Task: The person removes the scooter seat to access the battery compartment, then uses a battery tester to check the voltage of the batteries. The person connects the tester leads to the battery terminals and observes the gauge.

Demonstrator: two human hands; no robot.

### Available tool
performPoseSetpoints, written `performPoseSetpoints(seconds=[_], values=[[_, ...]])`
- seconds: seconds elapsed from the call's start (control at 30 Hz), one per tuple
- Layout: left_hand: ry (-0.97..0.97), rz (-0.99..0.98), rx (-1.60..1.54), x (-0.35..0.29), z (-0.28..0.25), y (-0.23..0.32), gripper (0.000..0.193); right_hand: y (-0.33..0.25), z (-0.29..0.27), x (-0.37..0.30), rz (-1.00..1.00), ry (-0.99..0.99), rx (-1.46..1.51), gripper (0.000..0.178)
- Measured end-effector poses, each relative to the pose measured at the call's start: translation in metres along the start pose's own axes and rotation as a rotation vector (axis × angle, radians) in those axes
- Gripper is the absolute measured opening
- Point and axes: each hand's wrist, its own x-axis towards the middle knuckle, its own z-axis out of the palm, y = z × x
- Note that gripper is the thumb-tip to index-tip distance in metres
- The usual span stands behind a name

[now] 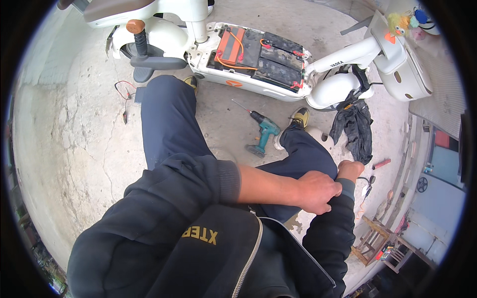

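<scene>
My left hand [318,192] reaches across my lap with its fingers closed on the dark sleeve [347,190] of my right arm, close to the wrist. The left forearm is bare below its pushed-up cuff. Beyond that grip, my right hand [351,170] is curled into a fist over my right knee; no object shows in it, though its fingers are partly hidden. On the concrete between my feet lies a teal cordless drill [267,130] with a long bit. Ahead of me stands a white electric scooter [258,85], its floorboard compartment uncovered, showing black batteries [278,59] with red and orange leads.
Black crumpled cloth [354,130] lies by the scooter's front wheel. A red rod-shaped object [381,164] and a black cable [368,187] rest right of my knee. Red and black leads [125,97] lie at left. A wooden stool-like frame [371,241] is at lower right.
</scene>
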Motion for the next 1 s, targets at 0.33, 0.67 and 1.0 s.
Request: performPoseSetpoints(seconds=[0.33,0.67,1.0], values=[[0.136,-0.112,-0.157,-0.001,-0.024,-0.006,0.035,-0.104,0.036,-0.058,0.146,-0.01,0.08,0.039],[0.054,-0.132,-0.114,0.0,-0.034,-0.009,0.034,-0.123,0.024,-0.084,0.097,-0.102,-0.04,0.04],[0.133,-0.139,-0.115,0.004,-0.026,-0.021,0.029,-0.115,0.056,-0.077,0.176,-0.123,0.037,0.04]])
